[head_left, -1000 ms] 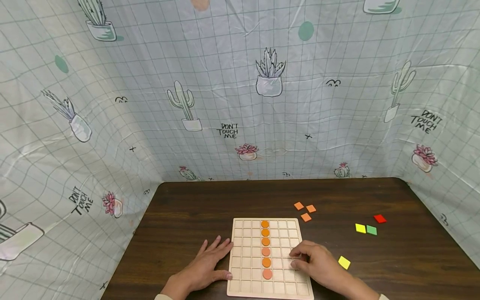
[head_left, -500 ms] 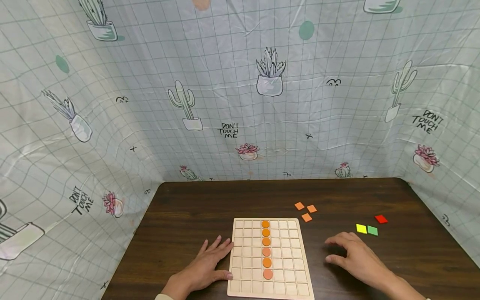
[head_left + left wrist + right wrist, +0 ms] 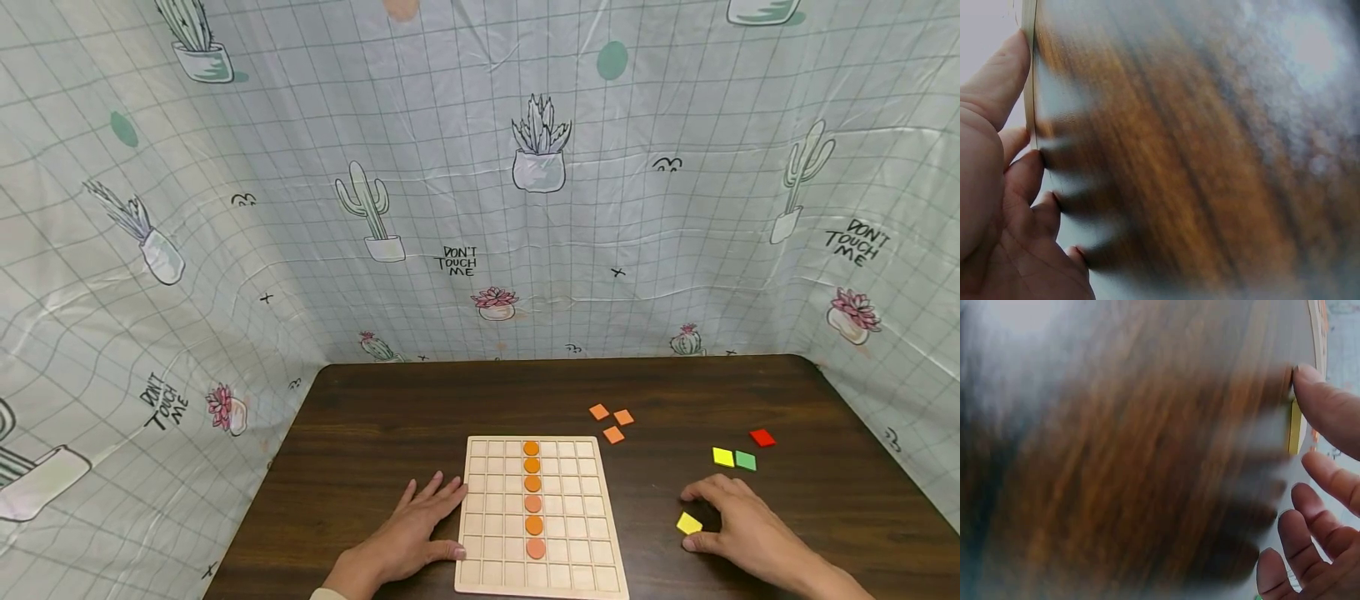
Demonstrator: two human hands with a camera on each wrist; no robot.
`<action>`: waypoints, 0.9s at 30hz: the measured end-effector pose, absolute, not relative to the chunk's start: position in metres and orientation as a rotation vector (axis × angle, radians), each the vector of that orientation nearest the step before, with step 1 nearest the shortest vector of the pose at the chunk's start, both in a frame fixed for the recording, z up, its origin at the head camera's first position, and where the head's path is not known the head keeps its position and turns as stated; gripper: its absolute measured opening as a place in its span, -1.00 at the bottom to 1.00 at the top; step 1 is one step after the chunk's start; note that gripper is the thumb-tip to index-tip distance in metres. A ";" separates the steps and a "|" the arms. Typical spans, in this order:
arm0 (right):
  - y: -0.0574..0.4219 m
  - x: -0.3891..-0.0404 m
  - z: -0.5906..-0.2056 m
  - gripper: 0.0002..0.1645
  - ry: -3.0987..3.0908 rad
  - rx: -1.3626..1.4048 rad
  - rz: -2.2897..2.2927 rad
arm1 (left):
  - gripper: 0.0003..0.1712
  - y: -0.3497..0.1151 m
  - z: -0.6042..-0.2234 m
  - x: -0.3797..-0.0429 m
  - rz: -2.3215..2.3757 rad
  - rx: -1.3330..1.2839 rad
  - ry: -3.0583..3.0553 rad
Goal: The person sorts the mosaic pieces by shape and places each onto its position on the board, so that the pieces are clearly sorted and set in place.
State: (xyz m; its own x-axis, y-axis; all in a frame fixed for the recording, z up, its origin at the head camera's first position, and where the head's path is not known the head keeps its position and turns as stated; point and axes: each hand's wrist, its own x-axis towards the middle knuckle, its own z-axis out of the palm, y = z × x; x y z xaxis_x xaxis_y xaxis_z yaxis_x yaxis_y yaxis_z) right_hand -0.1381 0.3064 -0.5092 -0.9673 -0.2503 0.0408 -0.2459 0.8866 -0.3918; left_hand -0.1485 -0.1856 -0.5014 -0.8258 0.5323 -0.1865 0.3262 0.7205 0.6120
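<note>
Gaping wide, the right hand (image 3: 738, 517) brackets the nearer yellow tile (image 3: 687, 523).

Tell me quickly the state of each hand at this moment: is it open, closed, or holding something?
Left hand: open, touching the wooden board at its edge.
Right hand: open around the nearer yellow tile, not pinching it.

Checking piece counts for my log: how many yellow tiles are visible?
2: the near yellow tile, by the right hand, and the far yellow tile, beside the green tile. Any under a hand would be hidden.
</note>
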 end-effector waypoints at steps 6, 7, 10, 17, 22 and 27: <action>0.315 -0.144 -0.509 -0.43 3.011 -0.364 -0.692 | 0.06 -0.185 -0.501 -0.148 0.817 0.667 2.577; 0.317 -0.145 -0.510 -0.44 3.012 -0.366 -0.703 | 0.06 -0.185 -0.501 -0.148 0.818 0.666 2.576; 0.319 -0.149 -0.511 -0.49 3.023 -0.374 -0.728 | 0.06 -0.186 -0.501 -0.148 0.818 0.664 2.574; 0.319 -0.155 -0.515 -0.60 3.074 -0.438 -0.745 | 0.05 -0.186 -0.501 -0.149 0.822 0.665 2.570; 0.321 -0.159 -0.515 -0.65 3.042 -0.464 -0.802 | 0.05 -0.185 -0.501 -0.149 0.818 0.657 2.570; 0.325 -0.163 -0.515 -0.66 2.988 -0.471 -0.853 | 0.06 -0.186 -0.502 -0.149 0.813 0.659 2.575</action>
State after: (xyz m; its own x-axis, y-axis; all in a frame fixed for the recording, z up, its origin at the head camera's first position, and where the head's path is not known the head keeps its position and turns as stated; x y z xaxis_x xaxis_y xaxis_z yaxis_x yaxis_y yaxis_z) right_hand -0.1627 0.3246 -0.5147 -0.9551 -0.2844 0.0830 -0.2853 0.8077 -0.5160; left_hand -0.1491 -0.1856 -0.5019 -0.8262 0.5288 -0.1943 0.3214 0.7258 0.6082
